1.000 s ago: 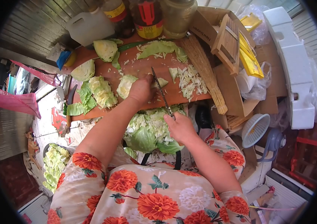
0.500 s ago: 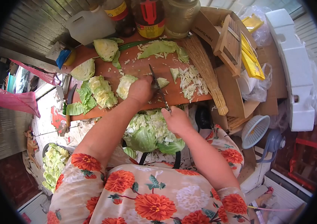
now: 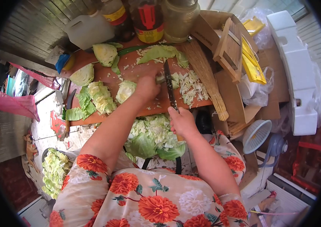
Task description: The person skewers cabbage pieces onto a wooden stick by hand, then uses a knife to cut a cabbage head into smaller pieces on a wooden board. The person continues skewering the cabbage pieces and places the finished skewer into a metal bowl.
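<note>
My right hand (image 3: 182, 122) is wrapped round the handle of a long, dark-bladed knife (image 3: 169, 85), its tip pointing away from me over the reddish-brown board (image 3: 136, 70). My left hand (image 3: 147, 88) is curled on the board just left of the blade. A small pale cabbage piece (image 3: 161, 79) shows at its fingertips, partly blurred. Left of that hand lies a cabbage chunk (image 3: 126, 91), then a larger cut cabbage piece (image 3: 102, 97) beside loose green leaves. Two cabbage wedges (image 3: 105, 55) rest further back. Shredded cabbage (image 3: 193, 87) is heaped right of the knife.
Below the board's near edge sits a heap of cut cabbage (image 3: 153, 130) with outer leaves. A second knife (image 3: 69, 100) lies at the left edge. Bottles and a glass jar (image 3: 181, 20) line the back. A straw brush (image 3: 207, 75) and cardboard box (image 3: 230, 89) stand right.
My right hand has swung the knife more upright and shifted it slightly right, its tip moving away from me. My left hand has moved slightly away from me, its fingers now left of the blade.
</note>
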A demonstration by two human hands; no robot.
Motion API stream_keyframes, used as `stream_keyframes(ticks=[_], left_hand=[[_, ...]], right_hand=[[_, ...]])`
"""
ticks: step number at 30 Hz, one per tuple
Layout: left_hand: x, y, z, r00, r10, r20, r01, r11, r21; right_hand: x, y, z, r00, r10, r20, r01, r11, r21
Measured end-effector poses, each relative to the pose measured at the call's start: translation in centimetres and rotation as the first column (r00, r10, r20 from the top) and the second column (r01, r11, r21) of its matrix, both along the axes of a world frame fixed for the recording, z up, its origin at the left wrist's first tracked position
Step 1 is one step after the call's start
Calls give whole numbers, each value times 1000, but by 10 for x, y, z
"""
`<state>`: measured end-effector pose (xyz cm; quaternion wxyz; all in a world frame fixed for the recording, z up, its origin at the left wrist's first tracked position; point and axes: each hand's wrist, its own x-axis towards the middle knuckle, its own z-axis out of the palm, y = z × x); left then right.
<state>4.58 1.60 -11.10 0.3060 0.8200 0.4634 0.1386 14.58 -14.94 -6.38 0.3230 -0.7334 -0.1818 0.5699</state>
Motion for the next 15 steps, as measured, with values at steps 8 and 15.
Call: stream_keyframes(ticks=[8, 15], left_hand=[[-51, 27, 59, 995, 87, -43, -92, 987, -130], [-108, 17, 43, 897, 88, -434, -184, 965, -185]], right_hand=[[-8, -4, 27, 1000, -31, -5, 31, 998, 61], [-34, -19, 21, 963, 211, 167, -236, 959, 154]])
